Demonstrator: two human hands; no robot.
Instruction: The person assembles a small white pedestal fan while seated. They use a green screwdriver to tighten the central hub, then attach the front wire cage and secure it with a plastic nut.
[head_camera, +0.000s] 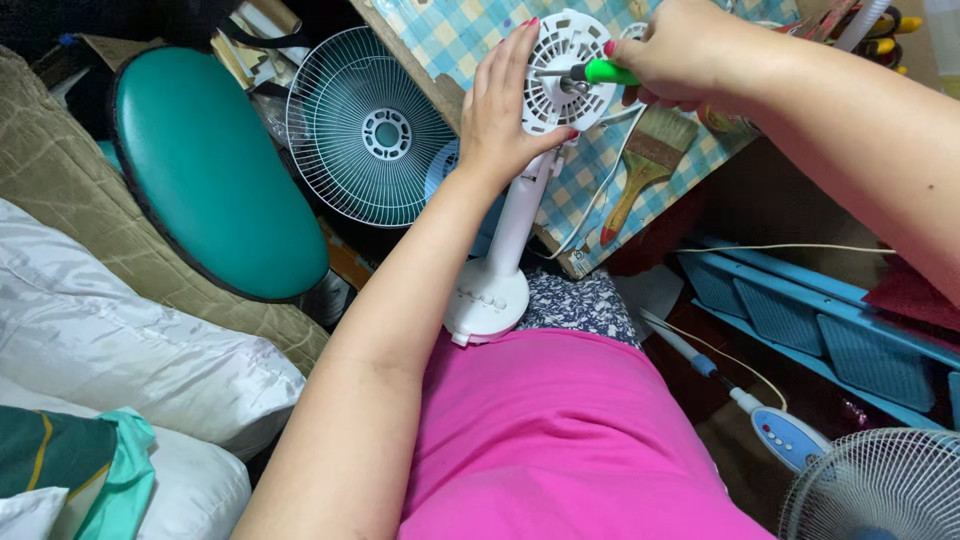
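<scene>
The small white desk fan body (520, 190) is standing with its base in the person's lap, its round motor housing (567, 70) raised toward the far checked counter (470, 35). It is judged light, of rigid but brittle plastic; best held at the housing rim. The left hand (505, 105) is cupping that rim, fingers spread. The right hand (675, 50), closed, is gripping a green-handled screwdriver (600, 72), its tip meeting the housing centre, wrist bent inward.
</scene>
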